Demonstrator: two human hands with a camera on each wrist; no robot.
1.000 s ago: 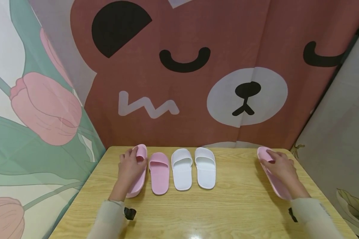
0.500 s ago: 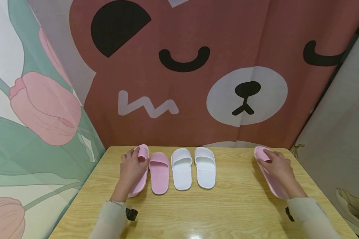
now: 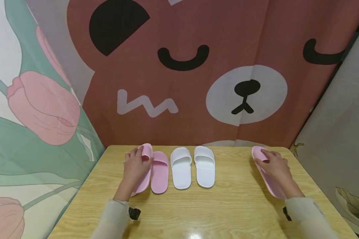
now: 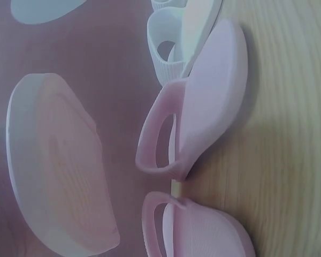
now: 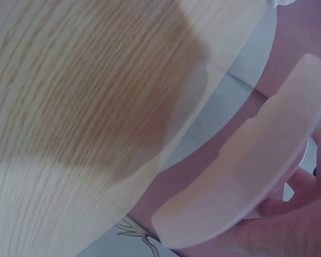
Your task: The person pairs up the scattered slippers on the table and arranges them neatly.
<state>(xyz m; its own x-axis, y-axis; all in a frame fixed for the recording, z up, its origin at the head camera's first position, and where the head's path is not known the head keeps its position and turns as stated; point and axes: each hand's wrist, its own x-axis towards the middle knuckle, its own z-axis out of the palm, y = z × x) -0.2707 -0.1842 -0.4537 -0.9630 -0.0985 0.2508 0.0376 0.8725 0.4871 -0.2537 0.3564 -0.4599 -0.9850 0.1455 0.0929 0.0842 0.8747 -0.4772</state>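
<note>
My left hand grips a pink slipper by its strap, fingers over the side. Close beside it on the right lies a second pink slipper, overlapped by the first in the head view. My right hand holds another pink slipper at the table's far right, thumb at the strap opening. In the right wrist view this held slipper is raised over the table, its shadow below. The left wrist view shows a pink slipper up close; no left fingers are visible there.
Two white slippers stand side by side, toes toward the back edge of the wooden table. A curtain with a bear print hangs behind. Flowered cloth hangs at the left.
My left hand has shifted right with its slipper, narrowing the gap to the second pink slipper. My right hand has moved slightly left with its slipper. The white pair has stayed put.
</note>
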